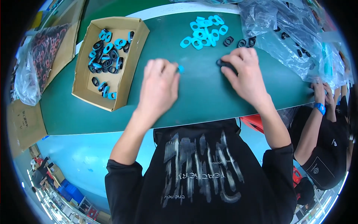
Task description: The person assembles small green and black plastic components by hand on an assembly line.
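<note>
Black-sleeved, pinching turquoise piece (181,69) in left hand (158,84), black piece (219,62) in right hand (245,71), between near and far edges of worktop (201,97).

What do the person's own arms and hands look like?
The left hand and right hand are bare, with no gloves. I see no watch or bracelet on either wrist. The forearms are uncovered too, up to loose, black sleeves that end near the elbows.
</note>
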A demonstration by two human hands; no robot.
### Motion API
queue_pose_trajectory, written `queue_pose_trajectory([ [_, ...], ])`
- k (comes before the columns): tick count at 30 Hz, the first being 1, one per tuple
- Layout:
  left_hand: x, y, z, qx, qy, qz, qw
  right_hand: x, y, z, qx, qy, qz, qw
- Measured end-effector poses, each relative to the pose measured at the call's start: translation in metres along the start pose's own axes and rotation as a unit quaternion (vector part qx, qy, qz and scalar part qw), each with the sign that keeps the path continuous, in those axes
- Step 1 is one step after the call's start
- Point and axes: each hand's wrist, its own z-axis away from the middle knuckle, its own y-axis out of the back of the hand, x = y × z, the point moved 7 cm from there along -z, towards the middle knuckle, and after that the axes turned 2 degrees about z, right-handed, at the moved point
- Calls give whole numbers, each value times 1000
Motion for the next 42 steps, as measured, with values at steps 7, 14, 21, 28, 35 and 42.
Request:
queue_pose_trajectory([
  [7,28,5,20,3,26,85,996,-33,-18,0,-72,6,-213,974],
  [14,35,10,10,16,-8,160,987,-38,-41,9,-147,-171,-535,814],
  [21,18,6,9,-38,33,134,990,34,15,-33,97,28,42,994],
  [28,18,1,6,-76,25,123,989,21,-7,-24,11,68,34,997],
  [35,16,0,15,-37,-10,103,994,-8,-13,6,23,64,-17,998],
  [42,17,2,17,-29,3,106,994,-36,-14,-43,83,161,-52,982],
])
